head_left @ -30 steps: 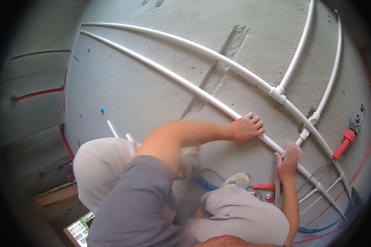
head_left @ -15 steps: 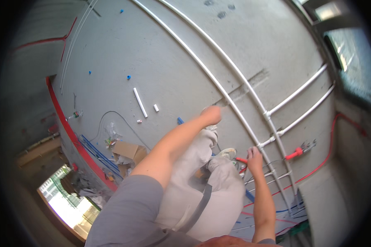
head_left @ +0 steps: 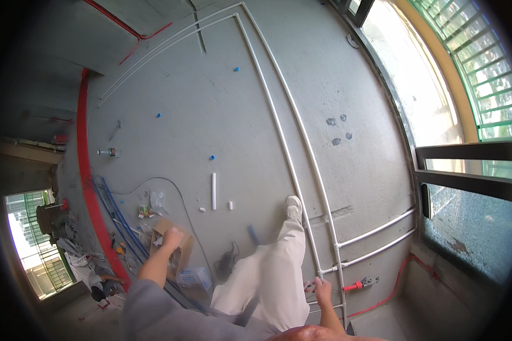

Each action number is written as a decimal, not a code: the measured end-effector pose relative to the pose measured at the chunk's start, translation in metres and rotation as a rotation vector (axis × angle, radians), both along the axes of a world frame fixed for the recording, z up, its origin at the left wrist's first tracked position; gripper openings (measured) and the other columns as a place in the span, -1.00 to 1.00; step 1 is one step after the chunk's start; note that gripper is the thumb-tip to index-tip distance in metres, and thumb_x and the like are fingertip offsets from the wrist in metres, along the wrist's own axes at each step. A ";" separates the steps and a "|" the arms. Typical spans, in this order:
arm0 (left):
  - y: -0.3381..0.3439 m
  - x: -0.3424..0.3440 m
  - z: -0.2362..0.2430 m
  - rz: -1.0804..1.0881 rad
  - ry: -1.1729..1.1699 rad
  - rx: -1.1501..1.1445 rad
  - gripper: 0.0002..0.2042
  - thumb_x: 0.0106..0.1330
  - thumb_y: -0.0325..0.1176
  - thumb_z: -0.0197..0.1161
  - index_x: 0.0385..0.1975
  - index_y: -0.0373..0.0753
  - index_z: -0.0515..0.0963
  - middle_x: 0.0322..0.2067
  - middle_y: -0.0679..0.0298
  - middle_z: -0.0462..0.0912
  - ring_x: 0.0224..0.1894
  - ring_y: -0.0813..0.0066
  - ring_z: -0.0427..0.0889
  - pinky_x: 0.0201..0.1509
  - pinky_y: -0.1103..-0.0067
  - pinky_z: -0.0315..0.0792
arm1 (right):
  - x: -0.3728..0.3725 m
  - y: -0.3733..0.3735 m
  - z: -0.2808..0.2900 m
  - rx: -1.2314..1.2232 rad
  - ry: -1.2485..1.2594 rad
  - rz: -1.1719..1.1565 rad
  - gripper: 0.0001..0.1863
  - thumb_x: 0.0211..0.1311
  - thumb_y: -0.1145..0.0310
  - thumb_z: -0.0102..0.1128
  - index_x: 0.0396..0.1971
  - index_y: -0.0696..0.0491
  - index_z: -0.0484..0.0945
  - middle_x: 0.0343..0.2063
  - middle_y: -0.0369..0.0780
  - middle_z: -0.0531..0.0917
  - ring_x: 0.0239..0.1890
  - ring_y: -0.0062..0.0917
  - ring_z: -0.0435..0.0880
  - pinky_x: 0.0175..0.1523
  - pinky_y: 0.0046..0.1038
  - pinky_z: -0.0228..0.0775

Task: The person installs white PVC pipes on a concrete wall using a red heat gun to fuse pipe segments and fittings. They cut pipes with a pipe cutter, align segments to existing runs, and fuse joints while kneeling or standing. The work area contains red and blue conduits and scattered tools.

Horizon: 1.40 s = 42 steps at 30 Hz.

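Note:
My left hand is over the opening of a cardboard box; its fingers are too indistinct to read. At the lower right, my right hand is closed beside the white pipes, gripping a small red-handled tool whose kind I cannot make out. Just above that hand, a white pipe joint links the two long white pipes. To the right of the pipes lies a wrench-like tool with a red handle and a metal head.
A blue-and-white box and a dark corded tool lie near my legs. Blue pipes run along the left. Short white pipe pieces, blue fittings and a plastic bottle are on the floor. Windows line the right.
My left hand has gone from near the white pipes to the cardboard box on the left. My right hand stays by the pipe joint with the red-handled tool. The view has shifted.

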State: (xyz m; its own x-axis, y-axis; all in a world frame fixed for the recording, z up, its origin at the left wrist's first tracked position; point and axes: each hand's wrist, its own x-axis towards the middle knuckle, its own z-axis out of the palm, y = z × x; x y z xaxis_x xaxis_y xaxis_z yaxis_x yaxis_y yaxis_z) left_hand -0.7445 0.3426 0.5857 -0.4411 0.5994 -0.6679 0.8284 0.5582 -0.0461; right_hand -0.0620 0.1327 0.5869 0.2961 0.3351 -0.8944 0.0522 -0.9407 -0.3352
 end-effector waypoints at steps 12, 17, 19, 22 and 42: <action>-0.003 0.039 0.084 0.411 -0.384 -0.361 -0.67 0.30 -0.12 0.34 -0.23 -0.30 0.77 -0.18 -0.02 0.82 -0.08 0.03 0.79 -0.05 0.19 0.59 | -0.049 0.252 -0.002 -0.089 -0.109 0.583 -0.81 0.09 0.44 0.32 -0.33 0.21 0.78 -0.52 -0.05 0.75 -0.44 -0.31 0.78 -0.30 -0.28 0.63; 0.069 -0.006 0.088 -0.603 -0.323 -0.500 -0.60 0.39 0.00 0.31 -0.36 -0.26 0.81 -0.32 0.08 0.83 -0.25 0.08 0.80 0.00 0.22 0.59 | -0.080 0.490 -0.006 0.041 0.060 0.184 -0.79 0.27 0.60 0.08 -0.17 0.22 0.65 -0.49 -0.20 0.65 -0.51 -0.49 0.62 -0.43 -0.41 0.52; 0.108 -0.033 0.088 0.040 -0.341 -0.426 -0.58 0.39 0.03 0.31 -0.39 -0.26 0.81 -0.35 0.08 0.82 -0.27 0.05 0.79 0.02 0.22 0.59 | -0.106 0.576 -0.002 0.103 0.020 0.260 -0.83 0.38 0.48 0.14 -0.19 0.22 0.67 -0.49 -0.20 0.66 -0.48 -0.50 0.65 -0.38 -0.41 0.56; 0.189 -0.089 0.067 0.391 -0.330 -0.362 -0.58 0.35 0.03 0.36 -0.39 -0.27 0.81 -0.39 0.07 0.81 -0.31 0.09 0.79 -0.05 0.25 0.60 | -0.156 0.682 0.004 0.084 -0.079 0.365 -0.82 0.42 0.44 0.16 -0.17 0.22 0.68 -0.49 -0.19 0.68 -0.46 -0.50 0.67 -0.37 -0.41 0.59; 1.169 -0.430 0.044 0.195 -0.383 -0.084 -0.80 0.21 -0.55 0.23 -0.17 -0.31 0.65 -0.47 0.30 0.63 -0.53 0.55 0.51 -0.48 0.57 0.35 | -0.629 1.237 0.014 0.228 -0.263 0.340 -0.73 0.28 0.38 0.18 -0.07 0.12 0.65 0.02 0.02 0.63 0.12 0.00 0.61 0.22 -0.02 0.51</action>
State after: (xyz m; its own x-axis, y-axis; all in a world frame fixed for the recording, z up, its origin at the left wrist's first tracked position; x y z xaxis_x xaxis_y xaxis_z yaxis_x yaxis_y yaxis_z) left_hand -1.1749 1.5113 0.6294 -0.2516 0.4662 -0.8481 0.6739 0.7134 0.1923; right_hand -0.6910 1.3698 0.6007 0.3424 0.6306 -0.6965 0.4541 -0.7601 -0.4648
